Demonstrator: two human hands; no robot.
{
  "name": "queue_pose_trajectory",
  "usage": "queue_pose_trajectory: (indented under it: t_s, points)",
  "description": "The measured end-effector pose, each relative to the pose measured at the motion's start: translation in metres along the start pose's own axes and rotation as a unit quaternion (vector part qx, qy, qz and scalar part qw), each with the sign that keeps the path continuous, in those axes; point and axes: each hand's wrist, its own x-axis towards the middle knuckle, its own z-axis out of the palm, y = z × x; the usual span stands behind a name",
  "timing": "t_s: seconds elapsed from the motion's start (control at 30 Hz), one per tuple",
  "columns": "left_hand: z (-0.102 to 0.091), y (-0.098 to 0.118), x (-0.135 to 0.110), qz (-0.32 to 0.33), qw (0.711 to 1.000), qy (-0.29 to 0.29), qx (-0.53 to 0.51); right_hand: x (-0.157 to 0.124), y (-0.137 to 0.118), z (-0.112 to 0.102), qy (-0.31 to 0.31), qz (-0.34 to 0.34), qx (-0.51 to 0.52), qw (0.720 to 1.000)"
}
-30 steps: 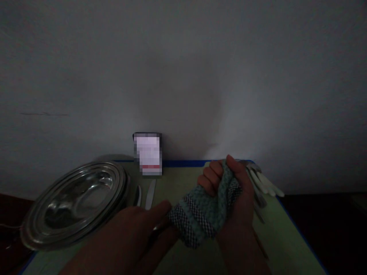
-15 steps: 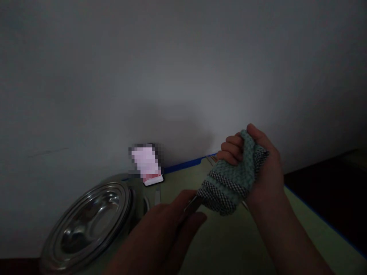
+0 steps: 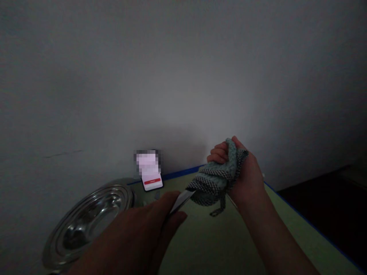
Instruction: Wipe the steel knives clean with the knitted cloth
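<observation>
My right hand (image 3: 246, 175) is closed around a bunched green cloth (image 3: 215, 175) with black-and-white checked bands. A looped corner of the cloth hangs below. My left hand (image 3: 143, 225) pinches a flat, shiny metal utensil (image 3: 182, 199) between thumb and fingers. The far end of the utensil runs into the folds of the cloth, so its full shape is hidden. Both hands are raised over the green table (image 3: 206, 240), the left one lower and nearer to me.
A phone (image 3: 152, 182) with a lit screen leans against the grey wall (image 3: 183, 76) at the table's back edge. Wide, shiny steel bowls (image 3: 86, 225), seemingly stacked, stand at the left, partly behind my left forearm. Blue trim (image 3: 183, 172) runs along the table edge.
Both hands and the cloth have shifted left and slightly down in view. More of the metal utensil shows, and a cloth corner now dangles. The view itself has moved a little.
</observation>
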Motion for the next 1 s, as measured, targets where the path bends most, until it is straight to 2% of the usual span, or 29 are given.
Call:
queue_pose_trajectory:
  t_s: [0.2, 0.3, 0.37, 0.5, 0.6, 0.7, 0.9, 1.0]
  points:
    - [-0.004, -0.001, 0.002, -0.023, 0.999, -0.033, -0.007, 0.011, -0.003, -0.01, 0.032, -0.025, -0.054, 0.998]
    - [-0.004, 0.0, 0.006, -0.05, 0.995, -0.09, -0.011, 0.018, 0.009, -0.02, 0.028, -0.014, -0.063, 0.998]
    - [-0.002, -0.002, 0.009, -0.067, 0.992, -0.106, -0.007, 0.021, 0.021, -0.026, 0.038, 0.016, -0.076, 0.996]
    - [-0.001, -0.008, 0.014, -0.081, 0.99, -0.102, -0.054, 0.021, 0.041, -0.033, 0.062, 0.086, -0.103, 0.989]
    - [-0.004, -0.013, 0.017, -0.071, 0.989, -0.094, -0.089, 0.02, 0.048, -0.034, 0.074, 0.095, -0.124, 0.985]
    - [-0.007, -0.018, 0.017, -0.067, 0.99, -0.092, -0.081, 0.019, 0.049, -0.033, 0.087, 0.094, -0.148, 0.981]
    - [-0.01, -0.026, 0.018, -0.053, 0.994, -0.072, -0.064, 0.011, 0.053, -0.03, 0.069, 0.178, -0.168, 0.967]
    - [-0.01, -0.026, 0.02, -0.053, 0.995, -0.063, -0.051, 0.008, 0.056, -0.026, 0.084, 0.197, -0.164, 0.963]
